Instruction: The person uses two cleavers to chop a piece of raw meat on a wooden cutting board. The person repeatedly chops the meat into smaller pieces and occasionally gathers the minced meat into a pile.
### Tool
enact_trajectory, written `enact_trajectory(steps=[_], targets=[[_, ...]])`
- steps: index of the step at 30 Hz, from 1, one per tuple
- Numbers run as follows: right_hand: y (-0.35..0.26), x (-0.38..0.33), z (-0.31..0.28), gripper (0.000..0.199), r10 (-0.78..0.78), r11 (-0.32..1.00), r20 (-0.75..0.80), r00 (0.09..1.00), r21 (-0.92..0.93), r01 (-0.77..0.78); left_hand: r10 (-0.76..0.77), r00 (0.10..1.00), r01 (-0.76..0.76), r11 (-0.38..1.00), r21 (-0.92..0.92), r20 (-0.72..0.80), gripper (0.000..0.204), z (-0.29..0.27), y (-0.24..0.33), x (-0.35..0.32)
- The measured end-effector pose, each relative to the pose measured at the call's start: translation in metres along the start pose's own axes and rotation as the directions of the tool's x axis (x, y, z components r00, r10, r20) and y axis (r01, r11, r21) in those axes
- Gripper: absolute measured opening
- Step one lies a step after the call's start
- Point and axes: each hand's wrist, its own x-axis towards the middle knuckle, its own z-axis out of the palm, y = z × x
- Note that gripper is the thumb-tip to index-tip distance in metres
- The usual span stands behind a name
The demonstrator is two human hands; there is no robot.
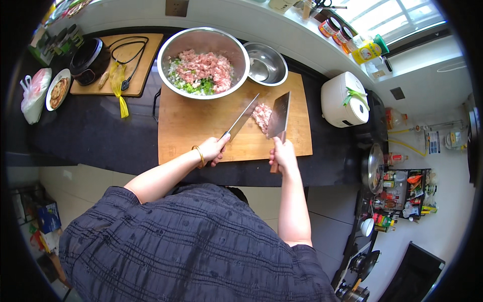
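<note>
- Left hand [214,148] is gripping the handle of a slim knife [242,119], fingers wrapped shut around it; a gold bangle is sitting on that wrist.
- Slim knife is angling up and to the right, its tip reaching toward the minced meat pile [261,117] on the cutting board [201,126].
- Right hand [283,155] is clenching the wooden handle of a cleaver [278,115], fingers closed tight around it.
- Cleaver blade is standing edge-down just right of the meat pile, touching or nearly touching it; can't tell which.
- Meat pile is lying between the two blades, at upper centre of the board, small and pinkish.
- Board is lying on a dark counter [100,136], the person standing at its near edge.
- Large steel bowl [203,62] is overlapping the board's far-left corner, holding pink mince on top of chopped greens.
- Smaller empty steel bowl [265,63] is sitting just right of the big one, touching its rim.
- White rice cooker [344,99] is standing to the right of the board, apart from it.
- Second wooden board [143,75] is lying at far left, carrying a dark pot [88,61] and a black cord.
- Plate with food [58,89] and a tied plastic bag [34,94] are sitting left of that.
</note>
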Motion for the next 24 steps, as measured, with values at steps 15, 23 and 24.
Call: enact_trajectory(steps=[15, 23, 24], targets=[[0.076, -0.006, 0.018, 0.018, -0.065, 0.953, 0.013, 0.998, 0.296, 0.058, 0.002, 1.000, -0.002, 1.000, -0.013, -0.002, 0.050, 0.000, -0.006, -0.003], [0.080, -0.011, -0.001, 0.022, 0.141, 0.904, 0.062, 0.988, 0.399, -0.154, 0.015, 1.000, -0.014, 1.000, 0.011, -0.022, 0.051, 0.000, -0.001, -0.007], [0.068, -0.014, -0.007, 0.020, 0.097, 0.941, 0.060, 0.993, 0.319, -0.111, 0.016, 1.000, -0.016, 1.000, 0.007, -0.017, 0.051, -0.001, -0.001, -0.007]])
